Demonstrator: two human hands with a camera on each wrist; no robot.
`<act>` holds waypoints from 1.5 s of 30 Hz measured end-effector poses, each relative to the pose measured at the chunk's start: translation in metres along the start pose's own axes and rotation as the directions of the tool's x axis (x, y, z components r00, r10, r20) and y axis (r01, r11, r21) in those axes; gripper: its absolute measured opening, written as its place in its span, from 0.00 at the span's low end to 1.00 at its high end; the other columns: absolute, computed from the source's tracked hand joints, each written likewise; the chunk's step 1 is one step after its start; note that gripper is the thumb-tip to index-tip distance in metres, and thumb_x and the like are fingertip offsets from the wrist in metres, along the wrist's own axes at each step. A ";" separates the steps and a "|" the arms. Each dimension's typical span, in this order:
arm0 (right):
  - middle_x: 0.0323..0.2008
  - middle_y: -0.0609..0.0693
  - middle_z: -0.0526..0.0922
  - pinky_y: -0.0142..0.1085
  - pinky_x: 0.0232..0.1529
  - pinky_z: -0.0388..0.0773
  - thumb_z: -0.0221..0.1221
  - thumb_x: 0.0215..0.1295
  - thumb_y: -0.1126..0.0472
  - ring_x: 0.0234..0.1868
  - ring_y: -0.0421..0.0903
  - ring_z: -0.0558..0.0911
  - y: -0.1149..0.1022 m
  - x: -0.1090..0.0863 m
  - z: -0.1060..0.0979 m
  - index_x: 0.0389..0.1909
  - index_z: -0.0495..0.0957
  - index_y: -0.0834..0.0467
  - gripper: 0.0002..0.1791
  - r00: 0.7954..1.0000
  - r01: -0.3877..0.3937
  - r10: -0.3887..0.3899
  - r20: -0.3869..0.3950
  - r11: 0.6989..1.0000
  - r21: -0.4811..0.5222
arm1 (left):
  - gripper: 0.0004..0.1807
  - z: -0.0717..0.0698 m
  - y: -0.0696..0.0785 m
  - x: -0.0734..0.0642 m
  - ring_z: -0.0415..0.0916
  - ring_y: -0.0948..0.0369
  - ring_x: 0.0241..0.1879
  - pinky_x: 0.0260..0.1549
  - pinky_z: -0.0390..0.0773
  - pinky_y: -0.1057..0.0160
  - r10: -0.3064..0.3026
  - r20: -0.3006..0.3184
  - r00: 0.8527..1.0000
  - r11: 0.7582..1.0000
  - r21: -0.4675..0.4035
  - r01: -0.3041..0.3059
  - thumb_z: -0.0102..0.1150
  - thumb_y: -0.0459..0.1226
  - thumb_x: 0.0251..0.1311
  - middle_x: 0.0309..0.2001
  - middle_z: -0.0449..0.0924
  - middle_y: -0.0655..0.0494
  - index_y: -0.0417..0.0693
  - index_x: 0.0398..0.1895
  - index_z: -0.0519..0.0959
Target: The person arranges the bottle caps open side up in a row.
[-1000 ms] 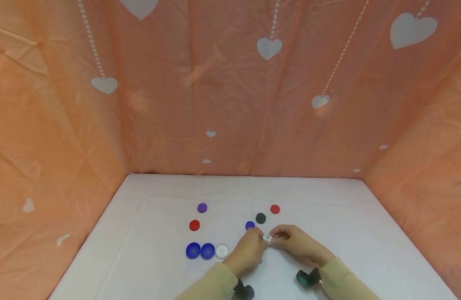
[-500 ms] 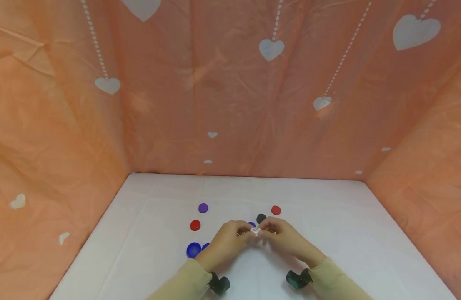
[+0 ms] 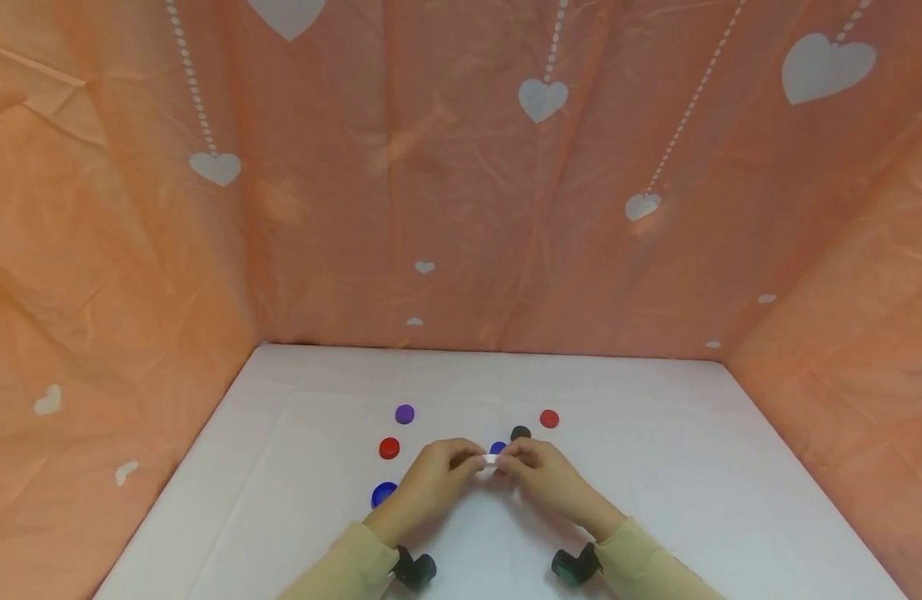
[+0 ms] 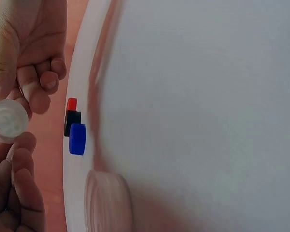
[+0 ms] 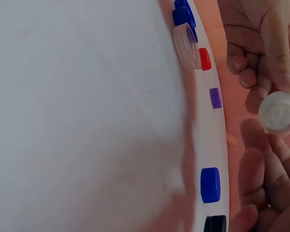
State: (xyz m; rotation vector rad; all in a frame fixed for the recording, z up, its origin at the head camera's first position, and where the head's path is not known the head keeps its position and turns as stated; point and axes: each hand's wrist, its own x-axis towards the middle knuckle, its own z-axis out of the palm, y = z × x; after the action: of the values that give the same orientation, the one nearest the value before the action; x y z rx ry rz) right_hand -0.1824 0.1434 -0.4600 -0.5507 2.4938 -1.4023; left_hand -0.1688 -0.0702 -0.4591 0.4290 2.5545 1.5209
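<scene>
A white bottle cap [image 3: 490,460] is held above the table between both hands, its edge turned toward the head view. My left hand [image 3: 440,479] pinches it from the left side, thumb and fingertips at its rim. From the right, my right hand [image 3: 549,481] pinches the opposite side. Both wrist views show the round underside of the cap [image 4: 10,119], translucent white with a raised ring. Just beyond the fingers lie a blue cap [image 3: 498,448] and a black cap [image 3: 520,433], both partly covered in the head view.
A red cap [image 3: 548,419] lies at the back right. Back left are a purple cap [image 3: 404,414] and another red cap [image 3: 389,448]. Blue ring-like caps [image 5: 184,18] and a clear one [image 5: 185,47] stand on the white table [image 3: 281,450], mostly behind my left arm.
Both hands have shifted left with the white cap. The left hand has turned outward, and the cap has tipped from showing its printed face to showing its edge.
</scene>
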 end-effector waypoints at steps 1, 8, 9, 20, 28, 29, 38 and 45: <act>0.31 0.47 0.84 0.37 0.38 0.74 0.57 0.69 0.48 0.35 0.45 0.80 0.000 0.001 0.001 0.36 0.80 0.54 0.13 1.000 -0.004 0.004 -0.002 1.000 -0.006 | 0.08 -0.001 -0.001 -0.001 0.75 0.64 0.40 0.46 0.75 0.59 0.003 -0.004 1.000 1.000 0.008 -0.003 0.57 0.46 0.67 0.36 0.81 0.69 0.57 0.41 0.83; 0.28 0.48 0.83 0.35 0.34 0.74 0.56 0.70 0.49 0.32 0.45 0.79 -0.002 0.003 0.004 0.34 0.80 0.56 0.14 1.000 -0.005 0.004 -0.012 1.000 -0.029 | 0.06 -0.003 0.000 -0.002 0.74 0.62 0.38 0.42 0.75 0.59 -0.003 -0.030 1.000 1.000 0.006 0.004 0.57 0.41 0.67 0.36 0.80 0.64 0.54 0.41 0.82; 0.28 0.48 0.83 0.35 0.34 0.74 0.56 0.70 0.49 0.32 0.44 0.79 -0.003 0.002 0.004 0.34 0.80 0.56 0.14 1.000 -0.003 0.003 -0.014 1.000 -0.029 | 0.06 -0.003 0.000 -0.003 0.74 0.62 0.38 0.42 0.75 0.60 -0.004 -0.033 0.999 1.000 0.007 0.004 0.57 0.41 0.67 0.37 0.81 0.64 0.54 0.41 0.82; 0.30 0.50 0.84 0.34 0.32 0.76 0.56 0.71 0.56 0.33 0.49 0.82 -0.006 0.002 0.006 0.36 0.80 0.58 0.10 0.999 -0.005 0.006 -0.038 1.000 0.030 | 0.06 -0.002 0.003 -0.002 0.75 0.65 0.34 0.36 0.75 0.64 0.069 -0.059 0.996 0.997 0.025 -0.068 0.56 0.38 0.68 0.32 0.81 0.65 0.51 0.40 0.82; 0.30 0.55 0.86 0.33 0.33 0.73 0.57 0.70 0.61 0.36 0.52 0.83 -0.011 0.002 0.006 0.43 0.77 0.59 0.07 0.999 -0.027 0.029 -0.037 0.998 0.051 | 0.05 -0.003 0.004 -0.002 0.78 0.61 0.35 0.36 0.77 0.63 0.037 -0.057 0.998 0.999 -0.024 -0.039 0.56 0.37 0.68 0.33 0.82 0.61 0.50 0.43 0.80; 0.30 0.54 0.86 0.33 0.34 0.73 0.57 0.69 0.62 0.37 0.51 0.83 -0.011 0.001 0.005 0.44 0.77 0.59 0.07 0.999 -0.016 0.018 -0.030 0.998 0.058 | 0.05 -0.004 0.003 -0.002 0.78 0.60 0.35 0.36 0.77 0.62 0.034 -0.057 0.998 0.999 -0.031 -0.035 0.56 0.37 0.68 0.33 0.82 0.60 0.51 0.43 0.80; 0.29 0.48 0.84 0.34 0.37 0.74 0.64 0.63 0.61 0.33 0.43 0.79 -0.016 0.001 0.008 0.47 0.76 0.56 0.13 0.997 0.071 -0.071 -0.010 0.997 -0.017 | 0.07 -0.008 0.004 -0.003 0.78 0.58 0.36 0.36 0.76 0.59 -0.009 -0.037 0.999 0.999 -0.047 0.007 0.56 0.42 0.68 0.34 0.81 0.60 0.53 0.44 0.80; 0.27 0.44 0.80 0.34 0.33 0.74 0.66 0.61 0.61 0.30 0.43 0.78 -0.014 0.003 0.013 0.46 0.77 0.55 0.13 0.997 0.077 -0.077 -0.003 0.997 -0.028 | 0.11 -0.015 0.000 -0.004 0.74 0.65 0.32 0.32 0.75 0.64 0.056 0.008 0.998 0.996 0.069 -0.056 0.62 0.39 0.62 0.32 0.78 0.64 0.52 0.47 0.81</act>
State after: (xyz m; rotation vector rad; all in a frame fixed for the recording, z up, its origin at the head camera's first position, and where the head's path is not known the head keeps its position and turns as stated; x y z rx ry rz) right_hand -0.1777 0.1251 -0.4549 -0.6569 2.5240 -1.3993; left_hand -0.1686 -0.0841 -0.4523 0.5171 2.6185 1.4502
